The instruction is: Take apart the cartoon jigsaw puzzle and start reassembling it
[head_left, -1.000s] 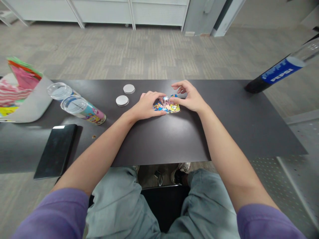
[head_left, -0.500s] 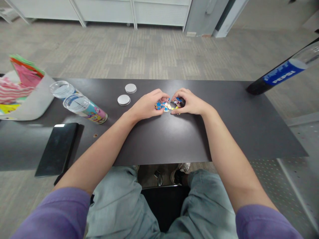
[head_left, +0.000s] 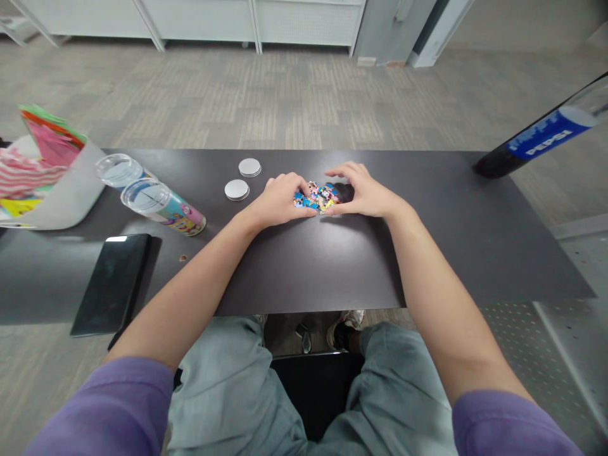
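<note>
A small heap of colourful pieces, which look like jigsaw puzzle pieces [head_left: 323, 197], lies on the dark table between my hands. My left hand [head_left: 284, 200] rests at the heap's left side, with thumb and fingers apart around its edge. On the right, my right hand [head_left: 361, 192] arches with its thumb and fingers spread wide, the thumb beside the heap's near edge. Neither hand lifts anything. Part of the heap is hidden behind the left fingers.
Two clear canisters with cartoon prints [head_left: 164, 206] lean at the left, near two white round lids [head_left: 236, 189]. A black tablet-like device [head_left: 111, 285] lies closer to me. A white bin [head_left: 71, 196] holds colourful packets. A Pepsi bottle [head_left: 541, 139] stands at the far right.
The pieces have been drawn closer together into one heap. My right hand has opened wider, its fingers lifting away from the pieces. The left hand has shifted slightly left.
</note>
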Demonstrator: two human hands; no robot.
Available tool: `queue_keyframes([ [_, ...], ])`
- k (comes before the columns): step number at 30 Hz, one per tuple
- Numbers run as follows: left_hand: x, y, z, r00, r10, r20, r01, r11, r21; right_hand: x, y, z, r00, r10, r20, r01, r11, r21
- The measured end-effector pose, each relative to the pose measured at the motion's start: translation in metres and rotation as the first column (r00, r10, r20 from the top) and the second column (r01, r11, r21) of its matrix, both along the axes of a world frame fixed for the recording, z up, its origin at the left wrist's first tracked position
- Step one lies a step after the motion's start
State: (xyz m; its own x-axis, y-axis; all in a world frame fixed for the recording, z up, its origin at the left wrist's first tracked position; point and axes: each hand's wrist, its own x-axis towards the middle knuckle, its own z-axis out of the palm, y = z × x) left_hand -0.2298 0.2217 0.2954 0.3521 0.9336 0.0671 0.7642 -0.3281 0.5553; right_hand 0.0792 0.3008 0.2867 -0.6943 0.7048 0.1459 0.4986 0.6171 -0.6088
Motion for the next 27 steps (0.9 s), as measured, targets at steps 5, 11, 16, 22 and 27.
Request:
queue_keyframes([
  [5,-0.002,0.0,-0.004,0.978,-0.066,0.198,0.068,0.998,-0.002,0.004,-0.001,0.001,0.988,-0.084,0.13,0.085,0.996,0.001],
  [11,-0.001,0.003,-0.007,0.953,-0.1,0.286,0.076,0.993,0.095,-0.004,-0.005,0.0,0.998,-0.046,0.05,0.049,0.997,-0.056],
  [16,-0.014,0.003,-0.006,0.989,0.02,0.15,-0.045,0.984,0.171,-0.01,-0.008,0.0,0.997,0.003,-0.08,-0.02,0.976,-0.218],
  [22,-0.032,0.005,0.0,0.999,0.0,-0.041,0.001,1.0,0.017,-0.012,-0.006,-0.004,0.998,0.017,-0.06,-0.029,0.977,-0.213],
  [27,-0.028,0.005,0.002,0.995,-0.103,-0.009,0.103,0.995,0.006,-0.014,-0.005,-0.01,0.994,0.021,-0.107,-0.047,0.968,-0.248],
])
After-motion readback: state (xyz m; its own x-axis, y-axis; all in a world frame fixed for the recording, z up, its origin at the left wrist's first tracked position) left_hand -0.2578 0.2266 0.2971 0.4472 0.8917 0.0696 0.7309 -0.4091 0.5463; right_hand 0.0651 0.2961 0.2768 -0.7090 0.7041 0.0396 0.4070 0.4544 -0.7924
